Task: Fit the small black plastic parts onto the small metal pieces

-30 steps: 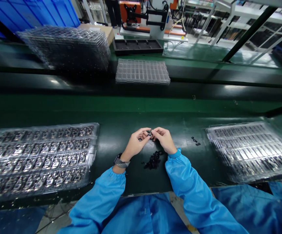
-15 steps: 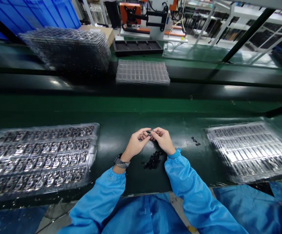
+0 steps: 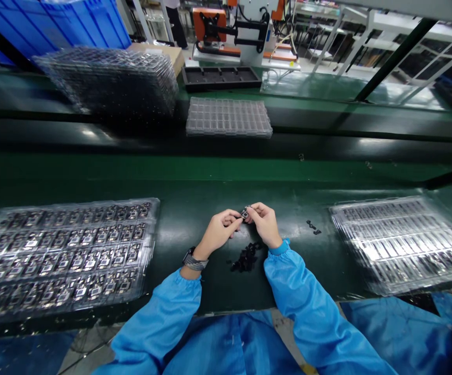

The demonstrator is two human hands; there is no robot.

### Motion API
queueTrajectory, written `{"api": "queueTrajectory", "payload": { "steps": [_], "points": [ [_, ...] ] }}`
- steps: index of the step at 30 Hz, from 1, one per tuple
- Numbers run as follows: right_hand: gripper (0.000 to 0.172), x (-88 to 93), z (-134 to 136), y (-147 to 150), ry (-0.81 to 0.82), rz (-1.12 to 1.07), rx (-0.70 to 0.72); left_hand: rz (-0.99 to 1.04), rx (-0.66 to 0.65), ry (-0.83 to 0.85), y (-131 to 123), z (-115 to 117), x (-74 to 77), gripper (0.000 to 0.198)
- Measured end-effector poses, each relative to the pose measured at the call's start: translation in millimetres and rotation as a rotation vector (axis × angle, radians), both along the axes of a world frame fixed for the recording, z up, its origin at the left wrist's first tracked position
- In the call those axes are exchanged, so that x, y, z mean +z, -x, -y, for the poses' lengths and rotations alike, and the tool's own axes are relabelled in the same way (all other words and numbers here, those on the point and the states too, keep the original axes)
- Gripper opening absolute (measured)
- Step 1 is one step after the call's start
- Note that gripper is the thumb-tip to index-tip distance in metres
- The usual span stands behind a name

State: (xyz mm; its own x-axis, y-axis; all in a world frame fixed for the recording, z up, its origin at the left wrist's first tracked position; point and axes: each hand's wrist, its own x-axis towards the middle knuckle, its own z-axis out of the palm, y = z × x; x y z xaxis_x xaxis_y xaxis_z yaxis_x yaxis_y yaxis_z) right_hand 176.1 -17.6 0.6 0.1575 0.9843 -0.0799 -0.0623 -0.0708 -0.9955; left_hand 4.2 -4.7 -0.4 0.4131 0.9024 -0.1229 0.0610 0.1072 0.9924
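Both hands pinch one small part.
The part (image 3: 245,213) sits between left hand (image 3: 218,233) and right hand (image 3: 264,224) fingertips, above the bench (image 3: 194,208).

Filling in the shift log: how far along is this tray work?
Done: the right tray looks largely filled, though its contents are blurred. In hand: the left hand and right hand pinch one small part between them. Left: the left tray holds many parts, and a loose black pile lies by the wrists.
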Motion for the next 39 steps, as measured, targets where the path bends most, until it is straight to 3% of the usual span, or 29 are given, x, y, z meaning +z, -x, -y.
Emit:
{"api": "queueTrajectory", "payload": {
  "steps": [6, 14, 19, 23, 27, 32, 35, 39],
  "points": [
    [0.04, 2.7, -1.0, -1.4, 0.006, -0.003, -0.004, -0.026, 0.026, -0.017, 2.2, -0.5, 3.6, 0.031],
    [0.045, -5.9, 1.1, -2.6, 0.022, 0.079, 0.062, 0.087, 0.341, -0.061, 10.0, -4.5, 8.1, 0.029],
    [0.048, -12.2, 1.6, -4.7, -0.007, 0.198, 0.126, 0.07, 0.534, -0.088, 24.2, -19.3, 4.9, 0.033],
    [0.051, -11.3, 3.9, -3.0, -0.046, 0.325, 0.149, -0.02, 0.71, -0.178, 44.2, -19.7, 18.9, 0.03],
    [0.051, -14.5, 3.6, -3.8, -0.055, 0.358, 0.153, -0.172, 0.772, -0.292, 82.0, 21.0, 57.7, 0.021],
    [0.045, -17.8, 3.4, -4.7, -0.072, 0.385, 0.17, -0.421, 0.744, -0.386, 154.5, 83.4, 101.3, 0.017],
    [0.041, -17.5, 4.3, -4.0, -0.096, 0.432, 0.16, -0.589, 0.78, -0.265, 203.3, 89.3, 105.1, 0.019],
    [0.038, -18.1, 3.7, -3.5, -0.109, 0.436, 0.157, -0.704, 0.791, -0.12, 262.4, 64.2, 95.0, 0.028]
  ]
}}
